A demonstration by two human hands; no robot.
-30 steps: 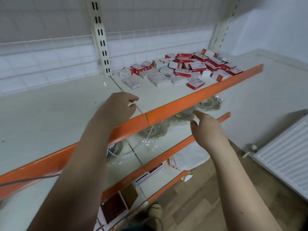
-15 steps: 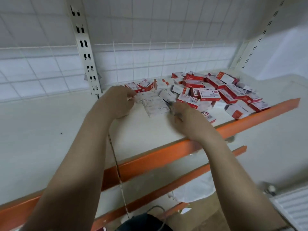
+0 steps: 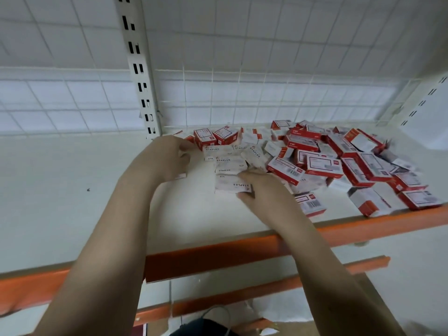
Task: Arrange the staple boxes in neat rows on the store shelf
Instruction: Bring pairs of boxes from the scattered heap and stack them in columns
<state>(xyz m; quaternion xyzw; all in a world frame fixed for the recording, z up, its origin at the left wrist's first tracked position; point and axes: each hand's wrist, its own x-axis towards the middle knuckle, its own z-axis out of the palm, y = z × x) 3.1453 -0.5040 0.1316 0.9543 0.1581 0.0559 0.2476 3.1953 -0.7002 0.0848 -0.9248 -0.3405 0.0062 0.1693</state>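
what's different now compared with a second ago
Both hands have moved from the orange shelf edge up to the staple boxes. The right hand now grips a white box; the left hand touches boxes at the left of the heap. The heap remains jumbled.

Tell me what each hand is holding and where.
Right hand grips a white staple box by its right end. Left hand pinches a small box, mostly hidden.

bare shelf [image 3: 60,190] lies open from 7 to 10 o'clock. a loose heap of boxes [image 3: 339,163] blocks 12 to 3. an upright [image 3: 139,76] stands at 11 against the grid back [image 3: 266,69].
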